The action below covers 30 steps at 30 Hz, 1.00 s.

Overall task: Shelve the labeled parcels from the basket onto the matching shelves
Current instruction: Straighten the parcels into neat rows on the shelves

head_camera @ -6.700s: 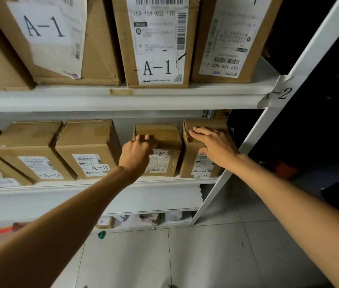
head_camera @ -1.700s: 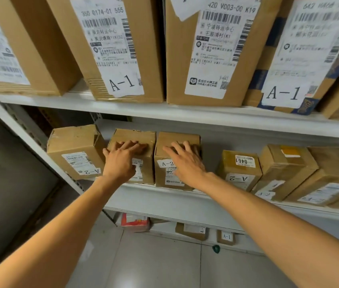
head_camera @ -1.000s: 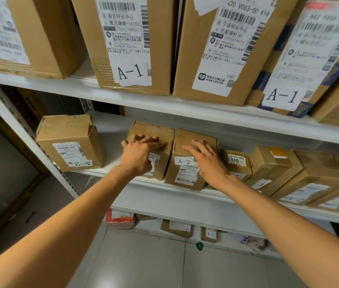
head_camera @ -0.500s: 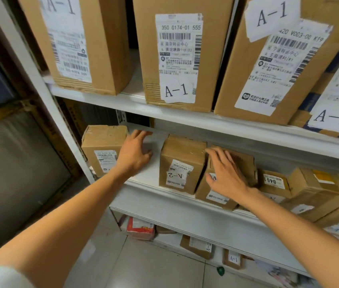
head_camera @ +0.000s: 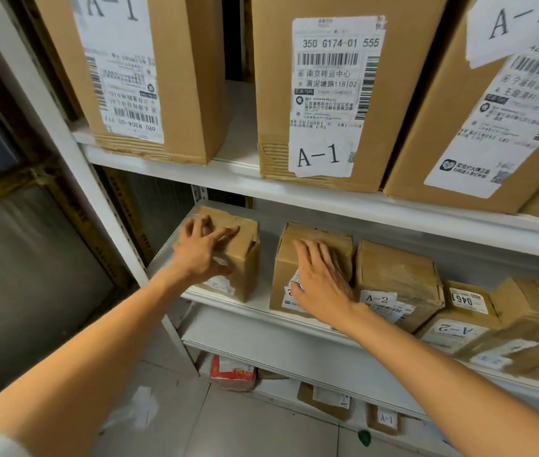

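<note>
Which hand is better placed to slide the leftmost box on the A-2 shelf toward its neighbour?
Probably the left: the left hand rests on the leftmost box, while the right hand lies on its neighbour.

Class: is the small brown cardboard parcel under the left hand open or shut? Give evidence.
Shut. The small brown cardboard parcel has top flaps lying flat and taped, under the left hand.

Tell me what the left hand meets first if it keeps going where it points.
The left hand touches the leftmost A-2 box; past its top, probably the shelf's back wall, though depth is unclear.
</note>
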{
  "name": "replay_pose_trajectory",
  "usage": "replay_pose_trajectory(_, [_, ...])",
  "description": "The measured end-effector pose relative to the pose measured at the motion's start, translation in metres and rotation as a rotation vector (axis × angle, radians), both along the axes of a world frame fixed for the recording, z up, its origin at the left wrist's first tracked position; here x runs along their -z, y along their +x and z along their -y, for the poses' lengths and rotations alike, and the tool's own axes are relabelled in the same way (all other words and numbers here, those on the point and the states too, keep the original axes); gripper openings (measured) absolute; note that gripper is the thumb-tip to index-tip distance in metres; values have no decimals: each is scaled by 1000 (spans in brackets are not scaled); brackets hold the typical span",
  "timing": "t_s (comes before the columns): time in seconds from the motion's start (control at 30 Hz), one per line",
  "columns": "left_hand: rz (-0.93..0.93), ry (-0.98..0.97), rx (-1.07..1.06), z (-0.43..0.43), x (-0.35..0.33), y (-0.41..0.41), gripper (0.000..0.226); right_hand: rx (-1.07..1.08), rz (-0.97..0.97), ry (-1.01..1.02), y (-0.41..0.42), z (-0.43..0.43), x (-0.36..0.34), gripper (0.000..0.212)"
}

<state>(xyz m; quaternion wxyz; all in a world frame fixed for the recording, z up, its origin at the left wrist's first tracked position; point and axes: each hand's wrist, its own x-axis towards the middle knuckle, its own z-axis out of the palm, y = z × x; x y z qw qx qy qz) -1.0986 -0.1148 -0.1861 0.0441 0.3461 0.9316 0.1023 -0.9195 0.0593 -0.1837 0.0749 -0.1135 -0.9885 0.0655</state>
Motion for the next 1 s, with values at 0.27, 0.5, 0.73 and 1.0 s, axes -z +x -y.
replay_pose_trajectory(0.27, [-4, 31, 26, -29, 10, 17, 93, -41, 4, 1, 1, -24, -7, 71])
replay_pose_trajectory(0.5, [72, 22, -42, -36, 5, 29, 95, -82, 19, -63, 7, -26, -14, 76])
replay_pose_trajectory(0.73, [72, 85, -33, -35, -35, 67, 92, -165, 0, -71, 24, -31, -33, 63])
replay_pose_trajectory(1.0, [16, 106, -76, -36, -84, 169, 51, -179, 58, -96, 80, -38, -68, 68])
